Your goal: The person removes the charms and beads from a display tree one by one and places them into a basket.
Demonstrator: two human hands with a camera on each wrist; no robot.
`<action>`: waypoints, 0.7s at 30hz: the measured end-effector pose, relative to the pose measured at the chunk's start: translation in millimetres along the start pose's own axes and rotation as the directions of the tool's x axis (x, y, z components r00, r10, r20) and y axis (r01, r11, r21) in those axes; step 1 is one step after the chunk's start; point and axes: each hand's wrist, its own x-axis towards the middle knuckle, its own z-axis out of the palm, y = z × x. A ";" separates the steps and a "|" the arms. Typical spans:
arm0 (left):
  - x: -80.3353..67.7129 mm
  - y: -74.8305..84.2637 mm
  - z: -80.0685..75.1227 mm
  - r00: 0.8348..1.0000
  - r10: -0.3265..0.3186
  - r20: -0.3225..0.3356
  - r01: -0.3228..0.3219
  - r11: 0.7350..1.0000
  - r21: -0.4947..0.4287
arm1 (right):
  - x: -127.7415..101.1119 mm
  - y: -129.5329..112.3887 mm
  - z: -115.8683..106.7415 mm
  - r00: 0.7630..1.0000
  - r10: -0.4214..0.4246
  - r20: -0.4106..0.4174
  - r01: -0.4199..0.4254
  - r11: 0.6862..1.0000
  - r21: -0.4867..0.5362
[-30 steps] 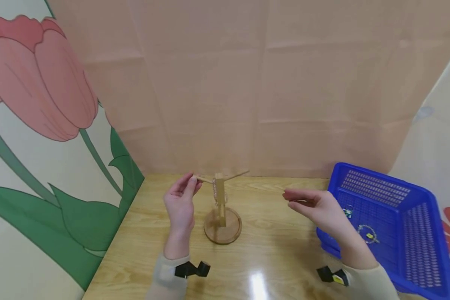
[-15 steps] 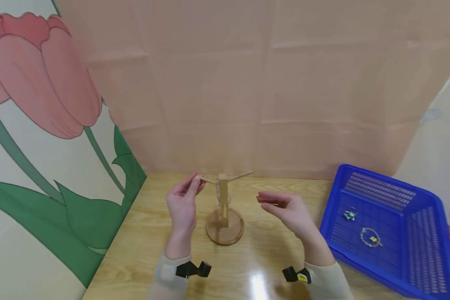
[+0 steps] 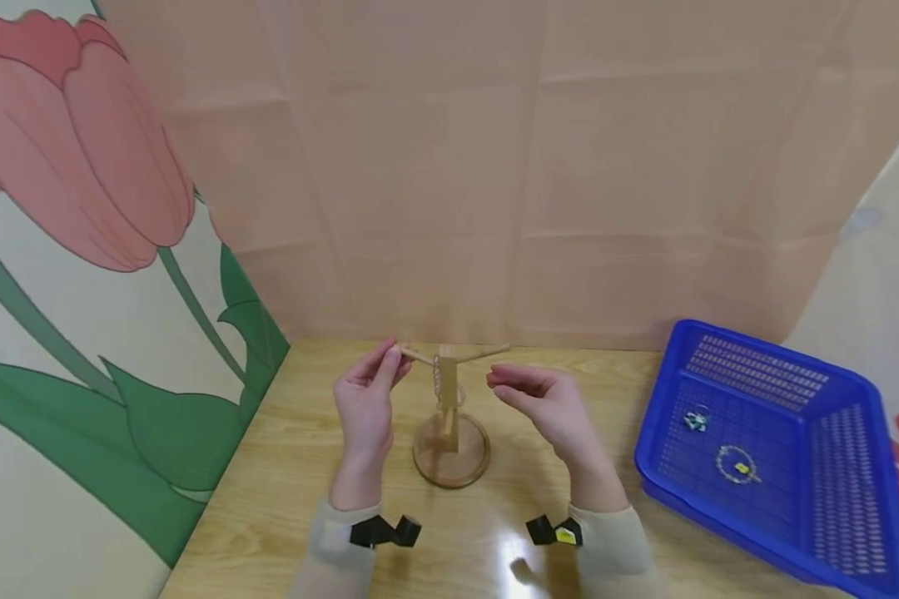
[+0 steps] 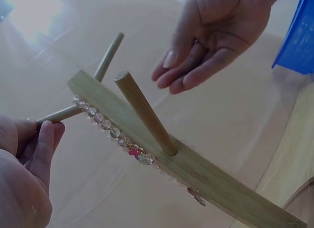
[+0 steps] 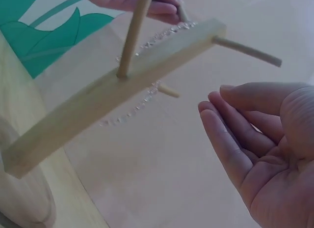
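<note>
In the head view a wooden peg stand (image 3: 449,391) with a round base (image 3: 472,470) stands on the table. My left hand (image 3: 365,408) pinches the end of its upper left peg (image 4: 61,114) between thumb and fingers. A bracelet of clear pinkish beads (image 4: 114,132) with small coloured charms hangs from that peg, against the post. My right hand (image 3: 550,408) holds nothing; its fingers, loosely bent, are near the upper right peg (image 5: 250,52) but apart from it. A front peg (image 4: 144,112) juts from the post toward the wrist cameras.
On the right of the table sits a blue plastic basket (image 3: 809,499). Inside are a bracelet with a yellow charm (image 3: 737,464) and a small green-and-white piece of jewellery (image 3: 696,418). A beige cloth (image 3: 457,166) covers the wall behind the table.
My right hand has moved left from beside the basket to near the stand's right peg. The left hand keeps its pinch on the left peg; the view has shifted slightly.
</note>
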 end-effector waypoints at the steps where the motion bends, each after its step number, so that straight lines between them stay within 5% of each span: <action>1: 0.5 0.1 -0.3 1.000 0.001 -0.001 -0.001 1.000 -0.003 | 0.9 0.4 2.1 1.000 -0.004 0.005 0.004 1.000 0.007; 21: 3.1 -2.0 -1.0 1.000 0.007 0.028 -0.006 1.000 -0.023 | -2.1 7.1 14.2 0.997 0.080 0.017 -0.081 0.995 0.058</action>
